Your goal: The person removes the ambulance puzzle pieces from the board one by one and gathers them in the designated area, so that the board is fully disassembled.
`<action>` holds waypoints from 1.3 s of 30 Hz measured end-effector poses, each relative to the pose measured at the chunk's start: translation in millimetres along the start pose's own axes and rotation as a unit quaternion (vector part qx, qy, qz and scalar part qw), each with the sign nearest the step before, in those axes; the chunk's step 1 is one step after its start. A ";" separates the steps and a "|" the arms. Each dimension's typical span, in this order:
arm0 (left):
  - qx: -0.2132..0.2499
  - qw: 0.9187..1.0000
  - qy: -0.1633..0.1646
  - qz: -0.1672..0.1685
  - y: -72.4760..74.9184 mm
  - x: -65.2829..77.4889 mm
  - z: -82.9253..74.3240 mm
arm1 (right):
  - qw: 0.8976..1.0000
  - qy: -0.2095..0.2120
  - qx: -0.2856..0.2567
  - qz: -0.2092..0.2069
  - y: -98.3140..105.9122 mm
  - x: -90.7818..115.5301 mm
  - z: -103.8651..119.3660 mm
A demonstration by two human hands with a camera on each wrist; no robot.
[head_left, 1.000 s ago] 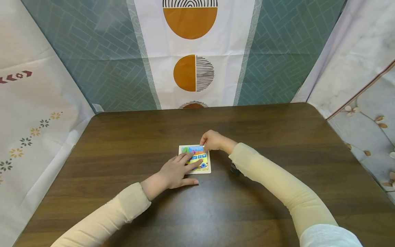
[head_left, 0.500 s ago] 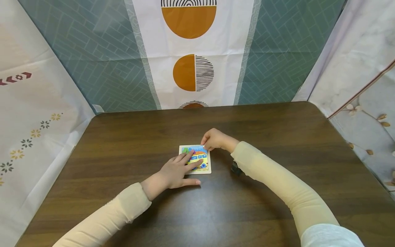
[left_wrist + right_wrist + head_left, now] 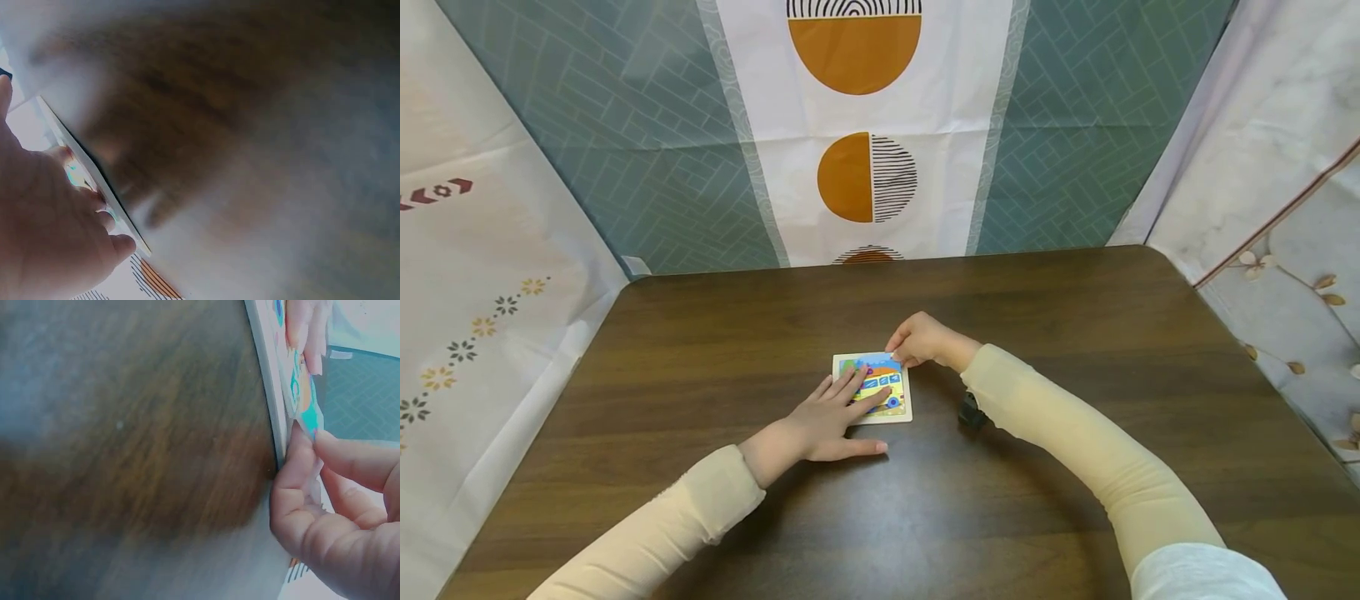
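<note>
A small square picture puzzle point(image 3: 908, 407) with a pale border and a yellow bus printed on it lies mid-table in the head view. My left hand point(image 3: 820, 427) rests on its left part, fingers spread over the picture and thumb stretched out on the table. At the top right corner my right hand point(image 3: 928, 340) has its thumb and fingers closed together. The right wrist view shows them pinching a thin teal-and-orange puzzle piece point(image 3: 310, 419), tilted up from the board. In the left wrist view the fingers point(image 3: 92, 199) lie over the board's picture, which they partly hide.
The dark wooden table point(image 3: 700, 333) spreads out around the puzzle. A small black object point(image 3: 972, 412) shows under my right wrist. Behind the table hangs a green-and-white patterned cloth point(image 3: 1060, 167), with pale cloths at both sides.
The head view has shifted slightly. My right hand has risen a little at the puzzle's corner, still pinching; my left hand stays on the picture.
</note>
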State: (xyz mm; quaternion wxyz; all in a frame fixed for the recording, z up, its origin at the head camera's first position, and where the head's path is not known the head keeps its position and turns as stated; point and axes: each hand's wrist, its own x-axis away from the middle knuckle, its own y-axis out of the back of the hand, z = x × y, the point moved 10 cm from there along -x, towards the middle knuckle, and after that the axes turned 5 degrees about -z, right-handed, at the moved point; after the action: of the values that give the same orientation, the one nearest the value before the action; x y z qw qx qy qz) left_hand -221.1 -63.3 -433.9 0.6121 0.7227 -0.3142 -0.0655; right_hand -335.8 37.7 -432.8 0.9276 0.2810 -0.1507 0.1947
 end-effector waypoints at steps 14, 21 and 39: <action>-0.026 1.000 -0.006 -0.005 0.9 -1.2 -1.1 | 0.997 -0.045 -0.056 0.005 -0.3 -1.7 -7.8; -0.031 0.999 -0.002 -0.012 -0.3 -2.3 1.0 | 0.997 -0.041 -0.065 0.011 -0.5 -0.7 -8.4; -0.032 0.999 0.003 -0.009 1.6 -1.0 0.8 | 0.997 0.017 -0.070 -0.009 37.1 6.4 -3.5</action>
State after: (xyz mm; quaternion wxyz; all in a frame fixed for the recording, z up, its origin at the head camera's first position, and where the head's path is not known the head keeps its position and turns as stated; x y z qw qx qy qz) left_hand -222.9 -63.5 -432.9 0.6352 0.7058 -0.3036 -0.0787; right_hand -346.2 69.9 -415.9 0.9492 0.2129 -0.1455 0.1804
